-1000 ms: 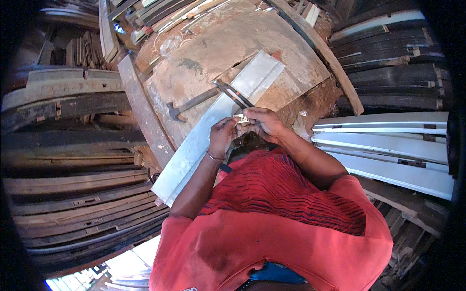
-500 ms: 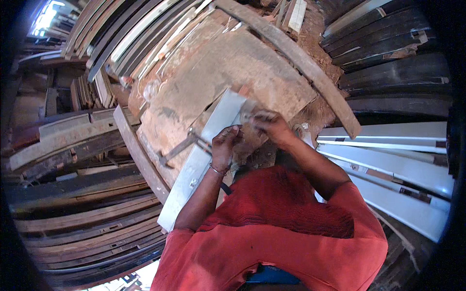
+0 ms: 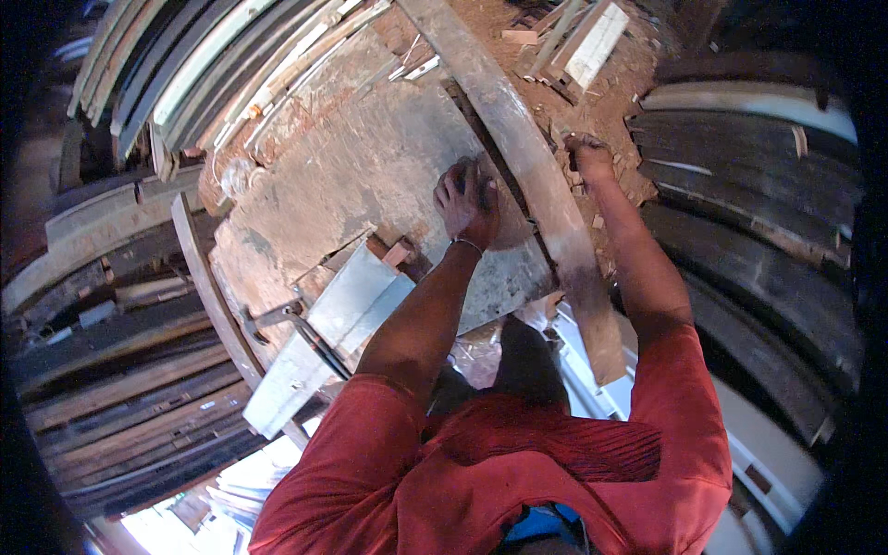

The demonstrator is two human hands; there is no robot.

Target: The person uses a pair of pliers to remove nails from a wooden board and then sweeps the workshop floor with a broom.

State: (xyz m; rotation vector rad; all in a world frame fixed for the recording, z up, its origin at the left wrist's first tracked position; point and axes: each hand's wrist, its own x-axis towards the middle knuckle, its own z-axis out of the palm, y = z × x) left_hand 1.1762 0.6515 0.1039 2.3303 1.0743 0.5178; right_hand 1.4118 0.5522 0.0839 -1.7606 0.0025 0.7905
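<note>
The left hand point(image 3: 467, 205) lay low over the wide, flat, brown wooden table point(image 3: 407, 139), with its fingers bent and its thumb a bit apart. I cannot tell if its grip had anything in it. It seemed to be propping the person up, so a slick or dusty patch could have made it slide.

At two o'clock from it, the right hand point(image 3: 590, 159) was down at the brown, crumbly ground strewn with wood bits point(image 3: 618, 116). Its fingers curled under and looked blurry, so I cannot tell if its grip was apart or together. A sharp splinter there could have pricked a finger.

Between the hands ran a long, thick, brown wooden beam point(image 3: 527, 148), with a dark gap on its table side. A small thing could have dropped in there, and a bump from the right arm could have shoved the beam.

At eight o'clock from the left hand lay a flat, pale grey board point(image 3: 356, 296). The black, long-handled pincers point(image 3: 317, 342) rested across it, and a sleeve brush could have knocked them off.
</note>
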